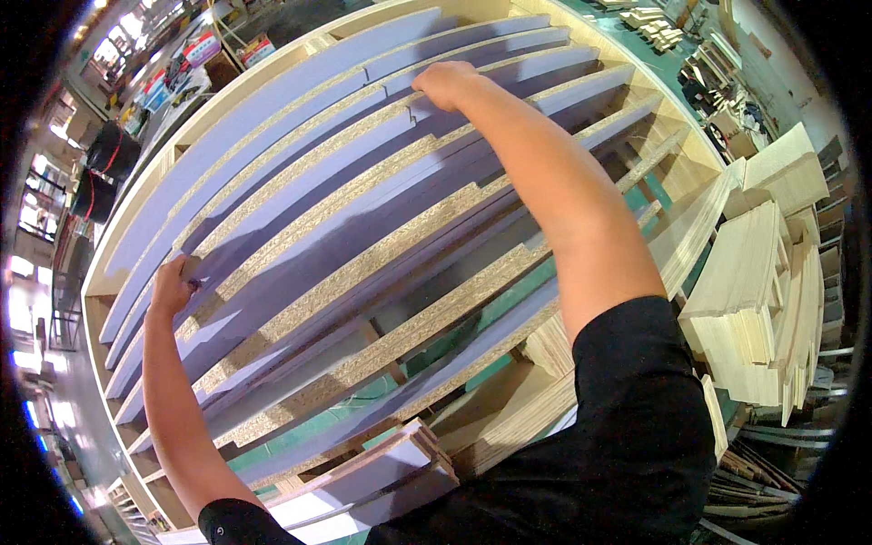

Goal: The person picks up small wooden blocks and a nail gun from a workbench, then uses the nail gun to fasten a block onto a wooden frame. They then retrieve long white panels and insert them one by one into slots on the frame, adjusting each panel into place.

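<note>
A large, pale wooden frame [674,111] lies in front of me, filled with long curved slats of chipboard with lilac faces. My left hand [173,285] is closed around the left end of one curved chipboard slat [304,156]. Farther off and to the right, the fingers of my right hand [447,84] curl down over the upper edge of what looks like the same slat. Its lower part is hidden by the slats beside it. Stepped notches show in several slat edges near my right hand.
Pale wooden panels [738,286] are stacked at the right. Shorter lilac boards [386,468] lie close to my body. Black buckets [113,150] and a cluttered bench [186,95] stand at the far left. Green floor shows between the slats.
</note>
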`<state>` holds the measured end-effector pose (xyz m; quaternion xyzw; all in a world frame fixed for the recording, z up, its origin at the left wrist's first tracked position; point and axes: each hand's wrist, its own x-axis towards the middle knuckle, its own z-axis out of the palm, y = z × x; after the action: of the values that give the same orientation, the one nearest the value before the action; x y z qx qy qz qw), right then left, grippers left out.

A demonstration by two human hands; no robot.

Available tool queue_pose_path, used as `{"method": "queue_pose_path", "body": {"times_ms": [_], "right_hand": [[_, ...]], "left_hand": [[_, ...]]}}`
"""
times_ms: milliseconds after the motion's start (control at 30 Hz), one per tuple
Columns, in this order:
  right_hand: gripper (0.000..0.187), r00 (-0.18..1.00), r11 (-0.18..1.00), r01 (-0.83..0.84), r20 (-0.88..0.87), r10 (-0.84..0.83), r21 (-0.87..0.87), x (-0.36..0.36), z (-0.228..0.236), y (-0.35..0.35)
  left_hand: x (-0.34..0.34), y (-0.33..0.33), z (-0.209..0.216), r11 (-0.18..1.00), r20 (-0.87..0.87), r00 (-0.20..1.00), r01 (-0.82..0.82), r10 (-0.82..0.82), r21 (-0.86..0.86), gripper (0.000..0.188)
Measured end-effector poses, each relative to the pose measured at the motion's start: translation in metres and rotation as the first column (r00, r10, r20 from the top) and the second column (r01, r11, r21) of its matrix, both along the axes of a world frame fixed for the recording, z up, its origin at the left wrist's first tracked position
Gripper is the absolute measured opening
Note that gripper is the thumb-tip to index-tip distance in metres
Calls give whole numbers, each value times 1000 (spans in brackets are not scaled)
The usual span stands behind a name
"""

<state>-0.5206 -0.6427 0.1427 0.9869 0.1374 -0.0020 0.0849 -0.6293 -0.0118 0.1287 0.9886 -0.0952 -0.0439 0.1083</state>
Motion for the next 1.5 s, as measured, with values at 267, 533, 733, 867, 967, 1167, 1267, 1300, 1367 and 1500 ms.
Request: {"method": "queue_pose_path", "body": {"times_ms": [267,533,733,867,967,1167,1267,1300,1367,1500], "right_hand": [[51,973,993,-112,-197,118,43,-15,21,49],[51,978,998,-57,-199,56,1,-14,19,52],[45,989,998,-63,-135,66,29,-16,14,49],[35,995,998,-58,-87,56,-23,-5,15,37],[28,998,998,-58,5,58,-30,-3,12,24],[28,997,994,52,66,-46,-100,-3,19,-17],[27,986,987,151,82,-147,-52,-2,14,-56],[26,981,984,178,75,-178,-4,-3,14,-56],[27,984,985,173,39,-172,-12,-1,16,-53],[27,984,985,171,42,-171,1,0,19,-50]], "left_hand": [[3,20,-5,993,25,999,-29,26,114,41],[1,-1,5,993,-31,997,-70,73,94,43],[-3,-1,2,994,27,998,-55,52,99,43],[2,6,0,980,16,996,-91,89,175,47],[4,-4,7,964,-11,996,-88,94,252,53],[-10,3,13,964,18,997,-82,80,254,54],[-8,-16,17,961,37,995,-103,97,256,46],[-8,-15,18,966,35,995,-94,88,241,45],[-11,-11,17,974,51,997,-61,51,216,43],[-4,2,11,987,43,999,-20,14,157,43]]}}
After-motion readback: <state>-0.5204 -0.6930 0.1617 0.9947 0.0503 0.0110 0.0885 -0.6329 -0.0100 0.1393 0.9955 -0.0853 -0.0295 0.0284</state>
